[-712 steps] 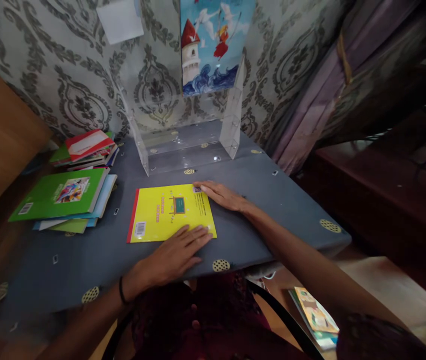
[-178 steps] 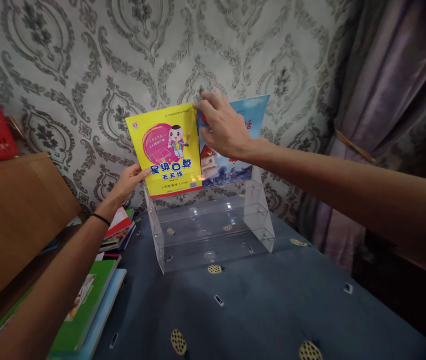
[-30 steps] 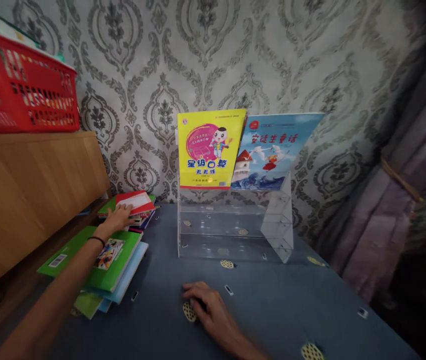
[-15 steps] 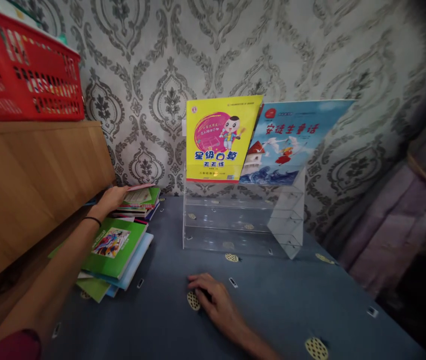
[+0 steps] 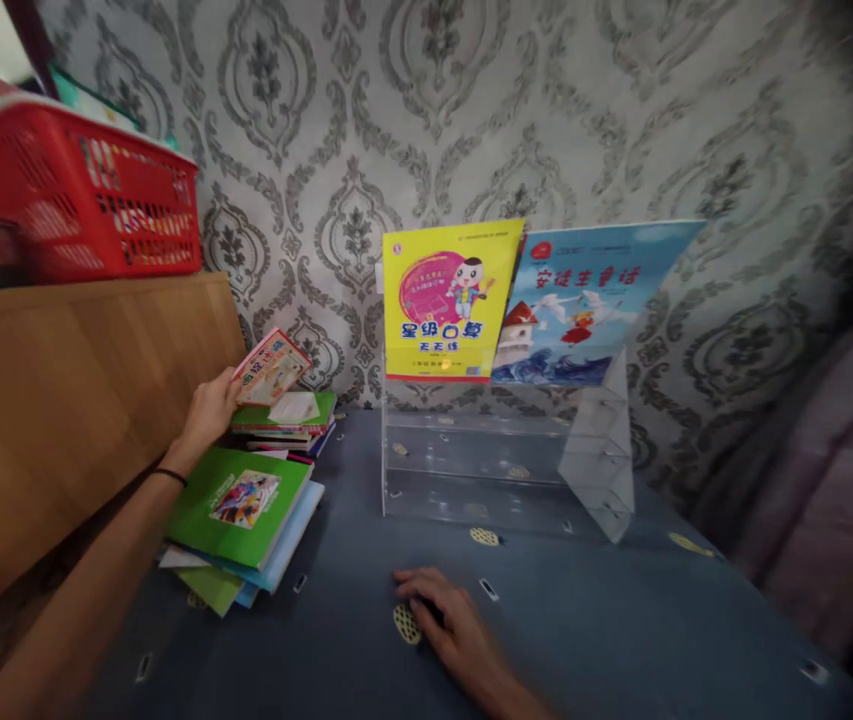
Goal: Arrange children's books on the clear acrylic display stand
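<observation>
A small book (image 5: 274, 368) with a red-edged cover is in my left hand (image 5: 210, 405), gripped by its left edge and tilted up over the back pile. Under it lies a pile of books (image 5: 291, 415) with a green cover and a pale slip on top. Nearer me is another pile, topped by a green book (image 5: 242, 505) with a colourful picture. My right hand (image 5: 450, 622) rests on the table, its fingers loosely bent and apart, holding nothing. A clear rack (image 5: 471, 455) bears a yellow workbook (image 5: 448, 300) and a blue storybook (image 5: 591, 300) side by side on its top tier.
A wooden cabinet (image 5: 88, 420) borders the table (image 5: 336, 660) on the left, with a red basket (image 5: 126, 200) on top. Patterned wallpaper (image 5: 351, 120) covers the wall behind. A pale purple curtain (image 5: 816, 470) hangs at the right.
My left hand has lifted the small book and tilted it so its cover faces me. The view has shifted slightly left and up. My right hand stays on the table.
</observation>
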The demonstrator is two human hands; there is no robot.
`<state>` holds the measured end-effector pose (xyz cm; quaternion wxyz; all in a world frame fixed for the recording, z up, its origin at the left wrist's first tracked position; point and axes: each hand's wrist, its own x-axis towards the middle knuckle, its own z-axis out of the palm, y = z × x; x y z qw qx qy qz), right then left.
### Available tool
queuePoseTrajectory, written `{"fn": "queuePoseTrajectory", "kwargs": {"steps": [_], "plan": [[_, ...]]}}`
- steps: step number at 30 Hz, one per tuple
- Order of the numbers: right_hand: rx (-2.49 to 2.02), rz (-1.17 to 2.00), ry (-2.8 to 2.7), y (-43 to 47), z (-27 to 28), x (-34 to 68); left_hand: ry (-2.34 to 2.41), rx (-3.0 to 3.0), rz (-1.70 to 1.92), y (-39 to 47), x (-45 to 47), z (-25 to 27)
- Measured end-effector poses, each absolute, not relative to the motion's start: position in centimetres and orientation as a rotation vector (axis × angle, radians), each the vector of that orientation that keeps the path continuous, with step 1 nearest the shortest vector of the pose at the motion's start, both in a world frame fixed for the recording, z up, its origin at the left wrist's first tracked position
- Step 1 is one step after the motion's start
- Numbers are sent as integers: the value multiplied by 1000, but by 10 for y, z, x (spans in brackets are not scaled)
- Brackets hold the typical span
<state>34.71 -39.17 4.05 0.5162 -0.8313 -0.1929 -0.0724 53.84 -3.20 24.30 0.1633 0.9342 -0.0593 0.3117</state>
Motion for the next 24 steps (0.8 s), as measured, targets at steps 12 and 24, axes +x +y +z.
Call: {"fn": "queuePoseTrajectory", "kwargs": {"steps": [12,24], "plan": [[-1777,-129,-187,-395,74,344,-275,1860,555,-47,453,281],[-1160,-46,-235,-391,130,331,-548,1755,-195,-173,411,219]]}}
